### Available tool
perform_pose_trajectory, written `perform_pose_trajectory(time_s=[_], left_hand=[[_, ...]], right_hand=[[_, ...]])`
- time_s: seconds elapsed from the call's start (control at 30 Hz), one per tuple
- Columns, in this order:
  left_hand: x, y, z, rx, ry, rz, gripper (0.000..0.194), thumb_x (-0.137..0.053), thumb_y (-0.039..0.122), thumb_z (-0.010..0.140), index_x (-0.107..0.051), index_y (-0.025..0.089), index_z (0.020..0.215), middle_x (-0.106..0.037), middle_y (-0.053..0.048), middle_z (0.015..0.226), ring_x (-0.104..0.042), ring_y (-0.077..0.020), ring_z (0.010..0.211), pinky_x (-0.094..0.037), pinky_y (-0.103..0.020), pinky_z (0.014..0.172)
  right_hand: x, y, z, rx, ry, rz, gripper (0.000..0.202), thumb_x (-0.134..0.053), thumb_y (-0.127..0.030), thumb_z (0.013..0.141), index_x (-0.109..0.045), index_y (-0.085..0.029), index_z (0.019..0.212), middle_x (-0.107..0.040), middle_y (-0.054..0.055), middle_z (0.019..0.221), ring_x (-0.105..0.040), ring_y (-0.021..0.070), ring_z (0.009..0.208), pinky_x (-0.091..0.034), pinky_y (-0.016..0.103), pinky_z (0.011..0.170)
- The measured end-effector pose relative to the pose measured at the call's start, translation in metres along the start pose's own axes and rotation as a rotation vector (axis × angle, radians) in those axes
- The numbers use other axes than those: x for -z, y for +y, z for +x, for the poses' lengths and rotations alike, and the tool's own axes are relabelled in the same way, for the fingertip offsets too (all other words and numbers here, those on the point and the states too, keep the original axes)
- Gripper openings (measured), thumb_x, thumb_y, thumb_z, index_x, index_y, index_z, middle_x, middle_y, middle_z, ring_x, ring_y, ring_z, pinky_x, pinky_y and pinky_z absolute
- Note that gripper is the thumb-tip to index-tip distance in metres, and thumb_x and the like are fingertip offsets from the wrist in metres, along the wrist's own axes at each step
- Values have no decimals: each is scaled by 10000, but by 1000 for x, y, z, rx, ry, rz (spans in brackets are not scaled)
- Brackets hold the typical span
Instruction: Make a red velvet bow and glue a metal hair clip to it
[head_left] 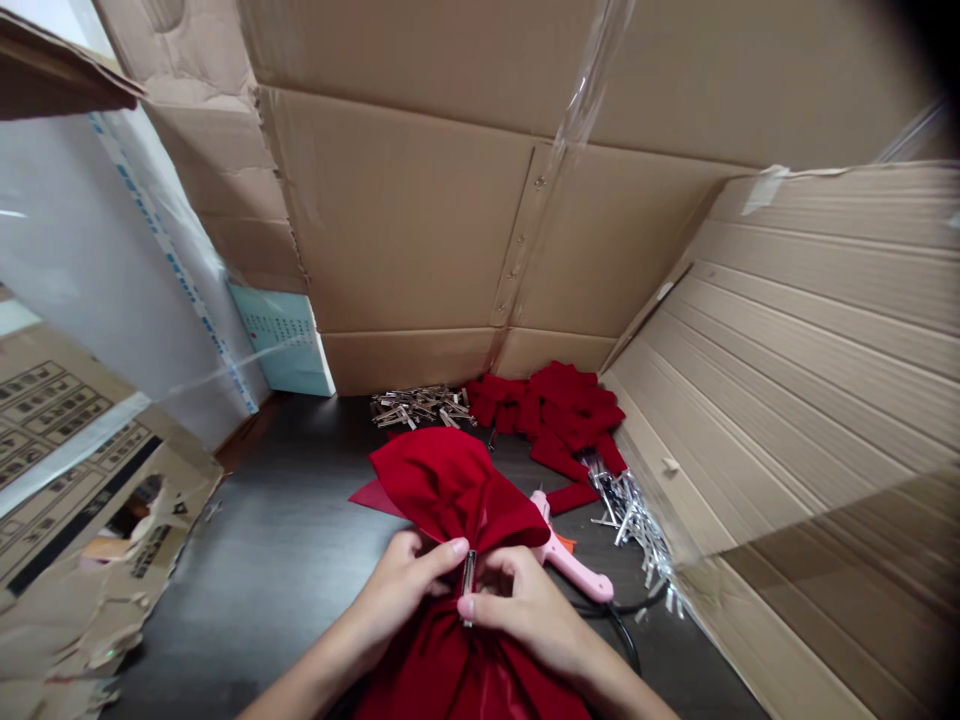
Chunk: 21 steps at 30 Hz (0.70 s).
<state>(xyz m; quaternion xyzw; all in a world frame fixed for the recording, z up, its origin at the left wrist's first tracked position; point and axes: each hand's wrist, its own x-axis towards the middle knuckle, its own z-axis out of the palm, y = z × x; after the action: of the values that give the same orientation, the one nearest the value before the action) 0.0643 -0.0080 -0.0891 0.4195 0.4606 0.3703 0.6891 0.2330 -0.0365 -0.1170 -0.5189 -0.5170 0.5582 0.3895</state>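
A large red fabric bow (442, 490) lies over the front middle of the dark table, gathered tightly at its centre. Along that gather sits a narrow metal hair clip (469, 575). My left hand (420, 570) pinches the bow from the left, its thumb against the clip's upper end. From the right, my right hand (517, 600) has its thumb on the clip's lower end, with the other fingers curled behind the cloth. Part of the fingers of both hands is hidden by the fabric.
A pink glue gun (574, 568) with a black cord lies right of the bow. Behind are a heap of metal clips (420, 405), red fabric pieces (562, 405) and silvery strips (634, 515). Cardboard walls (420, 220) enclose the dark table (255, 560).
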Motion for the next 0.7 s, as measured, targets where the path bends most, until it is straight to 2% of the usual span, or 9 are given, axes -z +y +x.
perform_pose_trajectory(time_s=[0.13, 0.23, 0.33, 0.53, 0.7], left_hand=[[1, -1, 2, -66, 39, 82, 343, -767, 432, 681, -657, 108, 665, -665, -30, 616, -594, -137, 573, -452, -224, 562], [1, 1, 3, -112, -31, 147, 314, -784, 392, 656, -677, 97, 661, -658, -33, 586, -565, -129, 547, -423, -218, 545], [0, 0, 4, -145, -61, 194, 312, -789, 377, 634, -662, 93, 619, -645, -31, 566, -541, -126, 539, -403, -215, 533], [2, -8, 4, -148, 22, 209, 312, -779, 370, 629, -628, 98, 609, -606, -9, 545, -499, -112, 533, -363, -206, 509], [0, -9, 4, -112, 31, 252, 341, -748, 416, 640, -631, 96, 640, -607, -24, 573, -510, -130, 551, -374, -226, 519]], right_hand=[[-2, -6, 1, -11, -21, 23, 244, -750, -253, 631, -633, -115, 795, -643, 17, 735, -588, 172, 699, -447, 268, 636], [-3, -9, 2, -8, -51, 27, 186, -729, -234, 652, -628, -117, 754, -625, 6, 705, -567, 156, 678, -425, 253, 625], [-3, -8, 3, -35, -137, 35, 208, -730, -267, 667, -636, -110, 766, -635, 20, 726, -563, 159, 693, -419, 255, 643], [-6, -6, 5, -1, -180, -17, 284, -697, -387, 746, -664, -106, 732, -625, 24, 715, -527, 146, 690, -388, 245, 645], [-9, -4, 5, 37, -206, 44, 269, -658, -358, 777, -694, -102, 703, -609, 19, 669, -534, 150, 682, -394, 251, 656]])
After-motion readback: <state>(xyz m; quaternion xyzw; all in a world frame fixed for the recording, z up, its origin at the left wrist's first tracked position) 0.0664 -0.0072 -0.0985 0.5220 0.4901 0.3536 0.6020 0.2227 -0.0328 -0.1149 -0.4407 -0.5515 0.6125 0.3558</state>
